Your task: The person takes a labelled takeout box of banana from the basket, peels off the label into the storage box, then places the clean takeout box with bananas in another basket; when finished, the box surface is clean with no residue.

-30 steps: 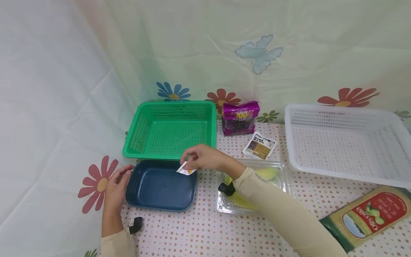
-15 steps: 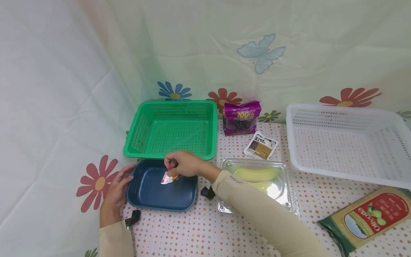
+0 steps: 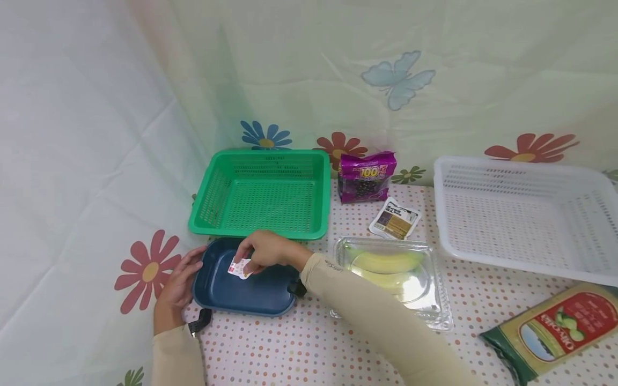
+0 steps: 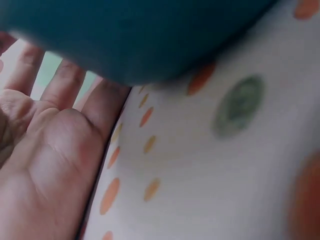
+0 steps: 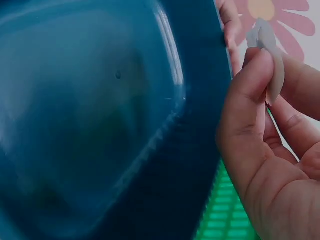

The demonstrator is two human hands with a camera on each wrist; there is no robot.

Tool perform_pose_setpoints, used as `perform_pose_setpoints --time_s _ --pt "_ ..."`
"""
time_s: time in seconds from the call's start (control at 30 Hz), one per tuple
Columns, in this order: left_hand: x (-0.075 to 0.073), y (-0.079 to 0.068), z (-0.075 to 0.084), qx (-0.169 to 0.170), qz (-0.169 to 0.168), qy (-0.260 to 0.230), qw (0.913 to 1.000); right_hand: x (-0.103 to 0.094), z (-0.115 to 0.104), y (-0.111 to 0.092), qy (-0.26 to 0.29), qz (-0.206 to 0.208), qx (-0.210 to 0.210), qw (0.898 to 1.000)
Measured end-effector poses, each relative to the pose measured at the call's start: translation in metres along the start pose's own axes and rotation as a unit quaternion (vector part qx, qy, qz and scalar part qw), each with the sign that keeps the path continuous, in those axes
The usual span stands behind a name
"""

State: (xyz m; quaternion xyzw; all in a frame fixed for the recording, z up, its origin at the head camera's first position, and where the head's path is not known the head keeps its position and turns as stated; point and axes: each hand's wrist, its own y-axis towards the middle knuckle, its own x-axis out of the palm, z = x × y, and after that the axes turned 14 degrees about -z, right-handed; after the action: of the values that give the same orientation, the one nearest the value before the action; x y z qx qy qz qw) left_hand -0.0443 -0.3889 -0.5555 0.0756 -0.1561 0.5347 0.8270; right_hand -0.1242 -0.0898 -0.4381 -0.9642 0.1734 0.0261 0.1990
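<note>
My right hand is over the dark blue plastic tub, pinching a small white packet with red and yellow print. In the right wrist view the packet is seen edge-on between thumb and fingertips, with the tub's bare inside beside it. My left hand rests against the tub's left side, fingertips at the rim. From the left wrist, the fingers look extended along the tub's outer wall.
Behind the tub stands a green basket. To the right are a purple snack bag, a flat sealed packet, a clear clamshell box of bananas, a white basket and an Olivoilà bag. A curtain closes the back and left.
My right hand has moved left with the packet, from the tub's right rim to over its inside. The banana box is less covered by the arm. My left hand stays at the tub.
</note>
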Motion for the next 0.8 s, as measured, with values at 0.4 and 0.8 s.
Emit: perform_pose_setpoints --time_s 0.4,0.8 --pt "-0.005 0.0 -0.003 0.031 -0.024 -0.032 0.9987 0.015 -0.001 0.041 -0.09 -0.02 0.018 0.996" --pt "-0.007 0.0 -0.003 0.041 -0.053 -0.043 0.9969 0.012 0.017 0.069 -0.135 -0.075 0.056 0.986"
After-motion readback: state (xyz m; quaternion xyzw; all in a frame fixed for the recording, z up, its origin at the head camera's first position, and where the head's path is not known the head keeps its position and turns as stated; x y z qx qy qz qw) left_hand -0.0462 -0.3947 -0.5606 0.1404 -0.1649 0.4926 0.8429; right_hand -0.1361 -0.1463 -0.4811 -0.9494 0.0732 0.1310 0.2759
